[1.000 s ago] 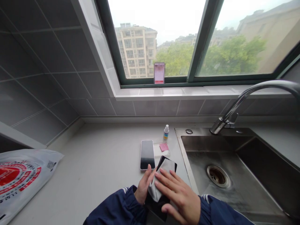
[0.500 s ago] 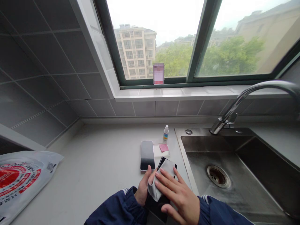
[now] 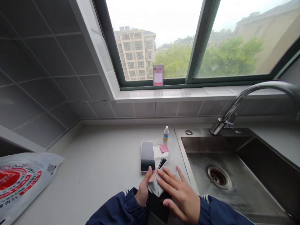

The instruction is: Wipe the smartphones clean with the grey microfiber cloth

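My left hand (image 3: pixel 143 191) is wrapped round the side of a black phone (image 3: pixel 158 206), its thumb along the left edge. Most of this glossy slab is hidden by the hands. A thin grey cloth (image 3: pixel 156 187) lies over its upper part, creased and with a zigzag edge. My right hand (image 3: pixel 179 192) presses on the cloth with its fingers stretched out and spread, the thumb apart. Just beyond my left hand, a second phone (image 3: pixel 147 157) with a pale rim rests screen up on the counter.
A clear flat case (image 3: pixel 158 151) with a pink square (image 3: pixel 164 148) on it lies right of the second phone. Behind stands a small white-capped bottle (image 3: pixel 166 133). The steel sink (image 3: pixel 183 156) and tap (image 3: pixel 219 125) are at right, a printed plastic bag (image 3: pixel 44 170) at left.
The cloth has shifted and folded under my right fingers, its lower edge now higher. My right hand has moved slightly to the right; my left hand keeps its hold.
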